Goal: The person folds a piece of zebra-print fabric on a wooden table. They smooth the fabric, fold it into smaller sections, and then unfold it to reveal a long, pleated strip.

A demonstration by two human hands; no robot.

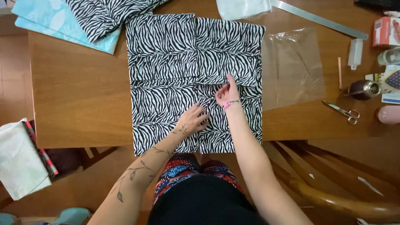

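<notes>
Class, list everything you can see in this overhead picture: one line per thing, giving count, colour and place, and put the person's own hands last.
zebra-print fabric pieces: several, black and white, laid flat at table centre
folded zebra fabric: one, black and white, top left
light blue cloth: one, pale blue, top left under the folded zebra fabric
clear plastic bag: one, transparent, right of the fabric
metal ruler: one, silver, top right
scissors: one pair, silver, right side of table
pencil: one, light wood colour, right side
wooden table: one, brown
wooden chair: one, brown, lower right
pale cloth: one, whitish green, far left
left hand: flat on the fabric
right hand: pinching a fabric edge
</notes>
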